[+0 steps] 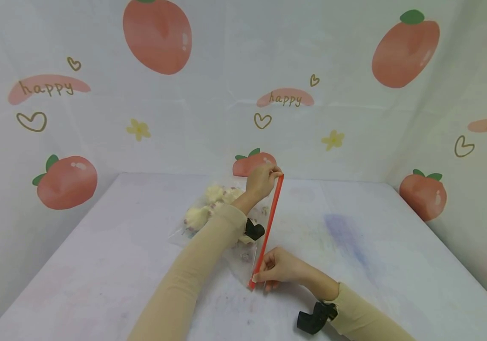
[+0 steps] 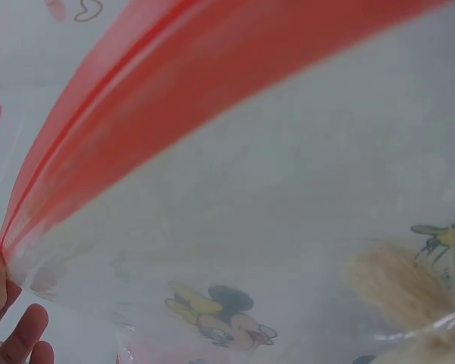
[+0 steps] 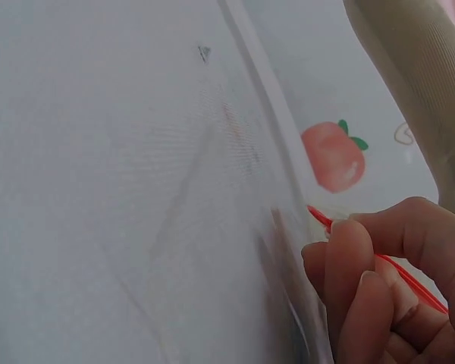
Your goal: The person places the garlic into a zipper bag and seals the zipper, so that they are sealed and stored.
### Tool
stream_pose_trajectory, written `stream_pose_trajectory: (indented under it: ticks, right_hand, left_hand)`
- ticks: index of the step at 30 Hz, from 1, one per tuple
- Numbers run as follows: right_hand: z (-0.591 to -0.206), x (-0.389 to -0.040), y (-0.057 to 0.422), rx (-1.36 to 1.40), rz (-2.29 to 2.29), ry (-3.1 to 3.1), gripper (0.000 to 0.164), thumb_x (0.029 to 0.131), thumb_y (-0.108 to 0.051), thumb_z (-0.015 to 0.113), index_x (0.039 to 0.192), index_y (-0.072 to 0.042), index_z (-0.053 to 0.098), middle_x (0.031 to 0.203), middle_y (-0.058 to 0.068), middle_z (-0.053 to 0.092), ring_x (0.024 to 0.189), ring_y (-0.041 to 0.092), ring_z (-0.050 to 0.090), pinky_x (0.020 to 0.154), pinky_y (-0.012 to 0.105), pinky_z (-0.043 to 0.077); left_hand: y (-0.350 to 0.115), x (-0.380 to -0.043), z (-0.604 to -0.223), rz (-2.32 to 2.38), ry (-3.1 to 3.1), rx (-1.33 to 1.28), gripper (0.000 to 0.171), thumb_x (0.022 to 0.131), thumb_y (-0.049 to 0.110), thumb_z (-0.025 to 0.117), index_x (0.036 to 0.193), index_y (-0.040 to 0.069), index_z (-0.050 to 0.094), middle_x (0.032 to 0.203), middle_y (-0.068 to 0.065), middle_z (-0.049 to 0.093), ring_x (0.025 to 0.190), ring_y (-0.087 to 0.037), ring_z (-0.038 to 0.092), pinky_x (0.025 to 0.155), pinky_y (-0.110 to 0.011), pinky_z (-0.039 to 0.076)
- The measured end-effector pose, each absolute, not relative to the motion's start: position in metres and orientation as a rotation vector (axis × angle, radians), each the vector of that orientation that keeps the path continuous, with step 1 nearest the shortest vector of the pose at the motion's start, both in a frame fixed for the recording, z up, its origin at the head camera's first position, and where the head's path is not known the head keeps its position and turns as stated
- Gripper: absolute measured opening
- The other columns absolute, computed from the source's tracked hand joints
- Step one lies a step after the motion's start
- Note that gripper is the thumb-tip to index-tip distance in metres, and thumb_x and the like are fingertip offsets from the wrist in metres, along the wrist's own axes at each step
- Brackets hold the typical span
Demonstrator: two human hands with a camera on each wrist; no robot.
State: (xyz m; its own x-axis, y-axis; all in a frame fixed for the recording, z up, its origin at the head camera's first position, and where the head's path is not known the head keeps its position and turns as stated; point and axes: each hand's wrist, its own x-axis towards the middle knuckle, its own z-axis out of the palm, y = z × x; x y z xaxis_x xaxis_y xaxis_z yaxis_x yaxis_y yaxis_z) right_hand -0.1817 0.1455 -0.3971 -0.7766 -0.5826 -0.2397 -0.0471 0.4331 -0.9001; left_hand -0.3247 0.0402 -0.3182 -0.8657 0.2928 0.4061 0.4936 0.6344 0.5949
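A clear plastic zip bag (image 1: 238, 263) with a red zip strip (image 1: 271, 218) lies at the middle of the table. Pale garlic bulbs (image 1: 197, 218) show inside it, partly hidden behind the left sleeve. My left hand (image 1: 262, 183) pinches the strip's far end. At the near end, my right hand (image 1: 280, 266) pinches the other corner between thumb and finger. The strip (image 2: 205, 98) runs raised and stretched between the hands. Cartoon characters (image 2: 231, 318) are printed on the bag. In the right wrist view, the right hand's fingers (image 3: 353, 258) curl around the red end.
A white table (image 1: 98, 265) reaches back to a white curtain (image 1: 209, 128) printed with fruit, hearts and flowers. A blue-purple stain (image 1: 347, 237) marks the tabletop on the right. Black camera mounts (image 1: 317, 317) sit at both wrists.
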Motion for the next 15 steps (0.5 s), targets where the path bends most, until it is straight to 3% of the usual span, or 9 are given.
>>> stream_pose_trajectory:
  ticks: [9, 15]
  right_hand:
    - [-0.3999, -0.1806, 0.1462, -0.557, -1.302, 2.111, 0.020, 0.082, -0.016, 0.071, 0.079, 0.004, 0.070, 0.061, 0.018, 0.067, 0.045, 0.002, 0.058, 0.047, 0.016, 0.044]
    - [-0.3972, -0.1812, 0.1516, -0.518, -1.225, 2.122, 0.019, 0.084, -0.019, 0.070, 0.083, 0.000, 0.070, 0.064, 0.012, 0.068, 0.049, 0.004, 0.059, 0.050, 0.017, 0.045]
  left_hand:
    - [0.0379, -0.3239, -0.3186, -1.055, -2.572, -0.691, 0.019, 0.094, 0.025, 0.055, 0.099, 0.013, 0.069, 0.097, -0.004, 0.070, 0.086, -0.019, 0.064, 0.062, -0.022, 0.044]
    - [0.0360, -0.3234, -0.3163, -1.045, -2.595, -0.729, 0.020, 0.094, 0.025, 0.055, 0.102, 0.013, 0.068, 0.100, -0.004, 0.069, 0.091, -0.019, 0.064, 0.069, -0.027, 0.048]
